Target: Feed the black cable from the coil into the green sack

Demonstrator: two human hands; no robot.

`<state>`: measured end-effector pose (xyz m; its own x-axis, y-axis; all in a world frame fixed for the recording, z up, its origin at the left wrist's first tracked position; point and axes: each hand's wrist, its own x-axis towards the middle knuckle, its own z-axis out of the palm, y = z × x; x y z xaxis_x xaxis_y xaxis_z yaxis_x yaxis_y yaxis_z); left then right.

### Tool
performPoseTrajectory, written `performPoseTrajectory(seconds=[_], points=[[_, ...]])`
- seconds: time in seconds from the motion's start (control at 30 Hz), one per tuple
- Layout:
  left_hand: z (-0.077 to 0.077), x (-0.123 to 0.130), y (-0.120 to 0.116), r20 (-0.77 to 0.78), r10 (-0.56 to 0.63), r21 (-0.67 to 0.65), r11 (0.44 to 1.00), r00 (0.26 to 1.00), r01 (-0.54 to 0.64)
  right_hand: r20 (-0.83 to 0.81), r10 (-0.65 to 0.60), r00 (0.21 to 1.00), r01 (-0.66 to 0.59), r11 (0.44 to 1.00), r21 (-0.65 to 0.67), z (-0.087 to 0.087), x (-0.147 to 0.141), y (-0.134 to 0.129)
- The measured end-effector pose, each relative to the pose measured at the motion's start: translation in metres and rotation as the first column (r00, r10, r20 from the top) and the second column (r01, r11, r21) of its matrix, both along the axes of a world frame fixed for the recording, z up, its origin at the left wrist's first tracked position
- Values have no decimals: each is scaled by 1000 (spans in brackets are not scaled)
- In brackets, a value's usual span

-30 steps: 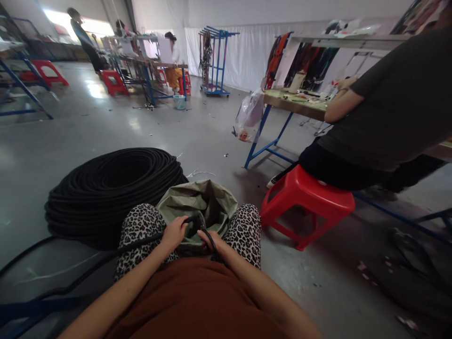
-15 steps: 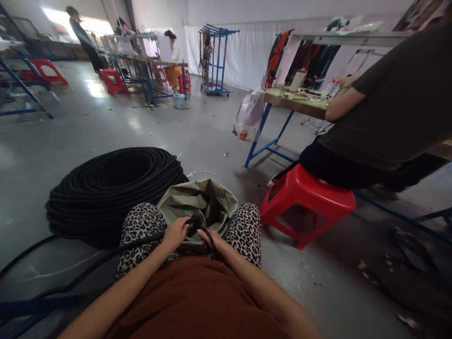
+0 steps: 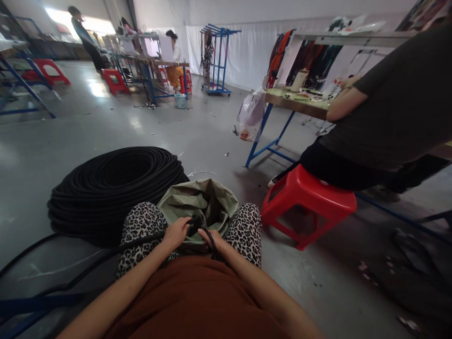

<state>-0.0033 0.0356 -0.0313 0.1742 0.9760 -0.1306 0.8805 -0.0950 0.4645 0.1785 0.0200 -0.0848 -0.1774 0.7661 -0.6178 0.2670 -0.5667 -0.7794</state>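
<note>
My left hand (image 3: pixel 176 234) is closed around a thick black cord (image 3: pixel 141 240), which runs in from the left across my thigh. The cord's front end sticks out past my fingers over the mouth of an olive-green sack (image 3: pixel 225 200). My right hand (image 3: pixel 216 239) is closed on scissors (image 3: pixel 212 241) with dark looped handles, and their blades meet the cord's end. Whether the blades have closed on it is too small and dark to tell. Between my knees the sack stands with its mouth open. To its left lies a big coil of black cord (image 3: pixel 81 207) on the floor.
Right of me a person (image 3: pixel 388 108) sits on a red stool (image 3: pixel 314 197) at a workbench (image 3: pixel 300 104). A plastic bag (image 3: pixel 251 115) hangs from the bench. A blue rack (image 3: pixel 221 61) and other people are farther back. A blue metal bar (image 3: pixel 38 303) is at lower left.
The view has shifted very slightly. Both hands, the cord and the scissors keep nearly the same place over the sack.
</note>
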Motion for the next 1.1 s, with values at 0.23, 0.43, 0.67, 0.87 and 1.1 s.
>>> performPoseTrajectory(seconds=[0.23,0.43,0.67,0.87,1.1], points=[[-5,2,2,25,-4,32,999,1000,3,135,6,991,-21,994,110,12,1,-3],[-1,6,2,-33,-44,43,998,998,46,186,10,983,-40,987,158,5,1,-2],[16,0,-11,-334,-23,224,969,942,103,123,-120,985,114,992,54,-7,1,5],[13,-11,-14,-346,-38,198,974,937,112,127,-141,982,133,989,64,-13,1,8],[6,-11,-11,-296,-36,177,980,954,92,158,-103,982,95,994,57,-12,2,6]])
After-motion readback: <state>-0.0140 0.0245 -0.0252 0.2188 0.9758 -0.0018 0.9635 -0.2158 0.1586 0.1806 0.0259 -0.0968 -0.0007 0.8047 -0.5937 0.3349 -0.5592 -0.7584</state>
